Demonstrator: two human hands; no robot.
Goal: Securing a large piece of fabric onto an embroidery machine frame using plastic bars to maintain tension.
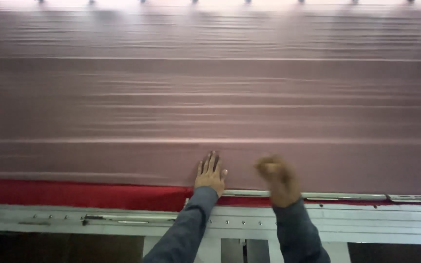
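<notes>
— What could go wrong here?

— The mauve fabric [210, 97] is spread wide and flat across the tabletop, with fine ripples running across its width. The left hand [210, 174] lies on it palm down, fingers spread apart, close to the near edge. If that hand pushes unevenly, I'd judge the cloth may bunch into new creases or skew off line against the red strip [74, 194] below it.

— And the other hand?

— The right hand [278, 178] is blurred, so I cannot tell whether its fingers are apart or curled together, or whether it pinches anything. It sits over the same near edge of the fabric, just beside the left hand, above the metal rail [347, 197].

— Is the rail a risk?

— Possibly. The rail and the grey metal frame [98, 218] with its screws run right along the cloth's edge. A sleeve [186, 229] or the fabric's edge could snag there, and fingers working that close to the bar could get pinched, by my reckoning.

— So where is the fabric relative to the hands?

— Under them and stretching away beyond: the left palm touches it directly, near its bottom border, and most of the sheet lies farther off, well past the fingertips, reaching to the far lit edge.
</notes>
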